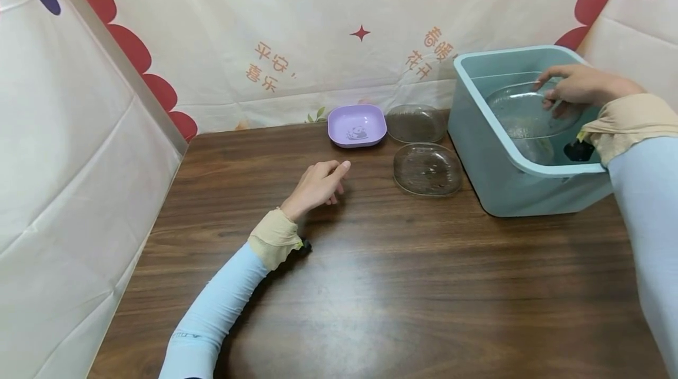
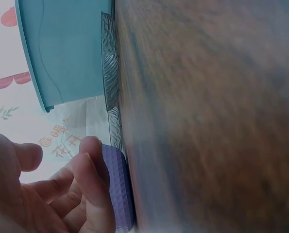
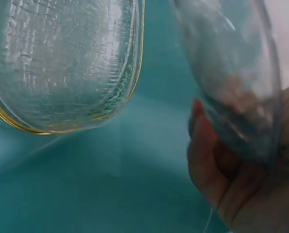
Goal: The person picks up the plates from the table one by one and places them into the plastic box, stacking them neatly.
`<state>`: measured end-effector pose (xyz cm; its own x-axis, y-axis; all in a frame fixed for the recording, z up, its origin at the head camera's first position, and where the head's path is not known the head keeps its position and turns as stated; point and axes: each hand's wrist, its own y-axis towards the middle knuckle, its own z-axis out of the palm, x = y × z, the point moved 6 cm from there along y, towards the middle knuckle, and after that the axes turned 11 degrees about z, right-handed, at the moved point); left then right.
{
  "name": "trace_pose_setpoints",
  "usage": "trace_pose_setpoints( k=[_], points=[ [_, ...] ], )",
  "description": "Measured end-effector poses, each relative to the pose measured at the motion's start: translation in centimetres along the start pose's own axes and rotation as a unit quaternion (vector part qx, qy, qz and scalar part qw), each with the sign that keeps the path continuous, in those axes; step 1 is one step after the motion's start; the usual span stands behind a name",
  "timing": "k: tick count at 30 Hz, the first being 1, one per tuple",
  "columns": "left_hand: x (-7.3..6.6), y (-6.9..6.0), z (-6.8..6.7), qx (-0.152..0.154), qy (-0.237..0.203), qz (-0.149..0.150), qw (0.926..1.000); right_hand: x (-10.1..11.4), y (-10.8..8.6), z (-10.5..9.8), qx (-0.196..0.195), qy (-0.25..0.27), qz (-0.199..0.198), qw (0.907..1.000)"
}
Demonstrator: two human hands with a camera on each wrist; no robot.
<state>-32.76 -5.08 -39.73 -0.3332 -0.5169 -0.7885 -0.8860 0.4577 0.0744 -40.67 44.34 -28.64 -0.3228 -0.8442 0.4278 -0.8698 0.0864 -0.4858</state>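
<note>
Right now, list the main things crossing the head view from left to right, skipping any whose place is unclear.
Left sleeve → left hand → purple dish → nearer clear dish → teal bin → right sleeve.

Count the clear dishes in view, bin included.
4: a rear dish and a near dish on the wooden table, a held dish in the right hand, and a gold-edged dish inside the blue-green bin. More may be hidden in the bin.

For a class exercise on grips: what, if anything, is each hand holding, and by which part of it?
The right hand holds a clear dish by its edge. The left hand holds nothing.
</note>
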Motion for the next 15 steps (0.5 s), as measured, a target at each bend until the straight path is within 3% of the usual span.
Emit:
trace_pose_setpoints(
  k=[7, 11, 15],
  points=[
    [-0.3, -0.1, 0.1, 0.003, 0.003, 0.003, 1.0, -0.1, 0.3, 1.7, 0.109, 0.012, 0.021, 0.9937],
    [-0.5, -0.1, 0.2, 0.004, 0.007, 0.003, 1.0, -0.2, 0.3, 2.8, 0.191, 0.024, 0.042, 0.9804],
    [-0.5, -0.1, 0.2, 0.007, 0.009, 0.003, 0.9999, -0.3, 0.3, 3.4, 0.235, 0.023, 0.058, 0.9701]
  ],
)
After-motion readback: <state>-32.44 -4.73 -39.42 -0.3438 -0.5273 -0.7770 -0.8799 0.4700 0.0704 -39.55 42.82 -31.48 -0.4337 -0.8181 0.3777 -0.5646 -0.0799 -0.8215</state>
